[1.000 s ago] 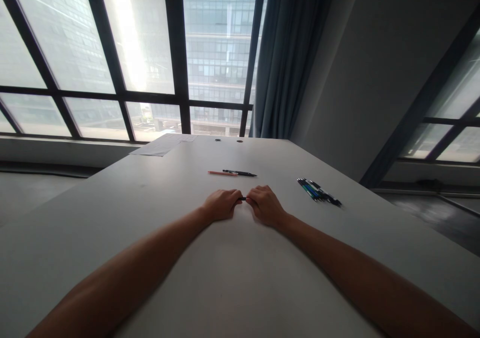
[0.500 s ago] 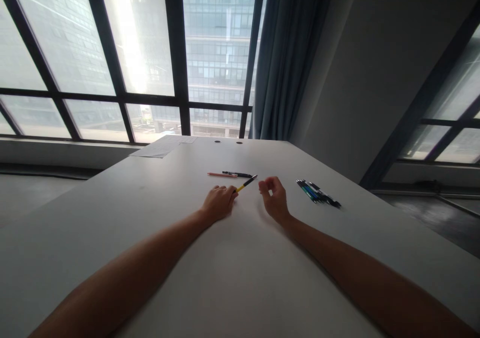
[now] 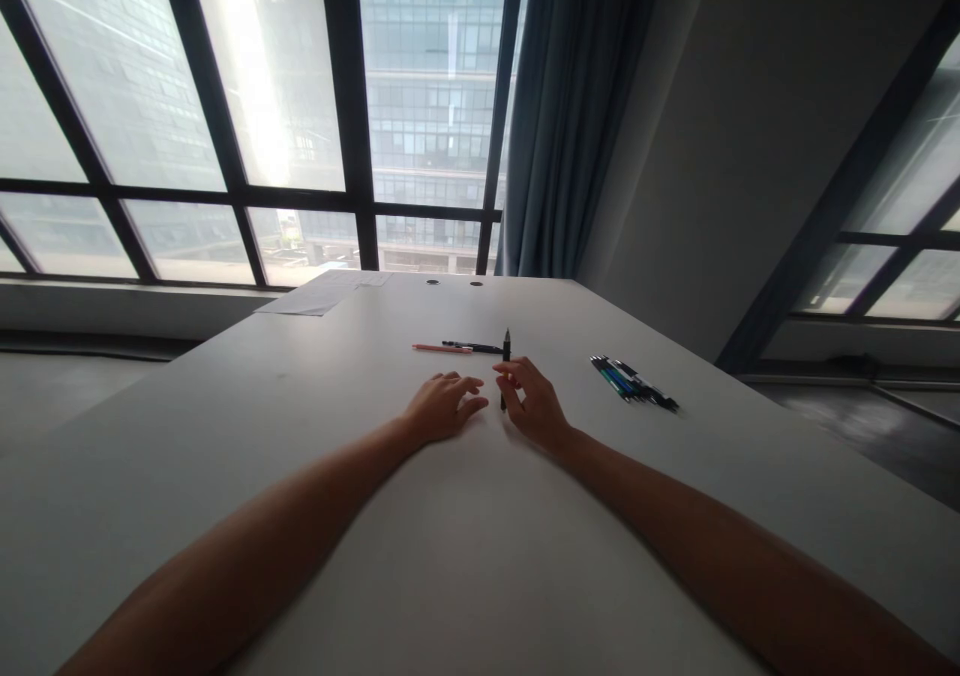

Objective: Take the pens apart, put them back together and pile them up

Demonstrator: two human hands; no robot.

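On the grey table [image 3: 375, 576], mid-surface: right hand [image 3: 534, 404], fingers curled, pinching a dark pen [image 3: 505, 368] held upright, tip down near the tabletop. Left hand [image 3: 442, 408], just beside it: loosely open, fingers spread flat on the table, holding nothing. Beyond the hands: one pink pen [image 3: 442, 348] and one black pen [image 3: 471, 346], lying end to end. To the right, well apart: a bundle of blue and black pens [image 3: 634, 383]. Far edge: paper sheets [image 3: 319, 294].
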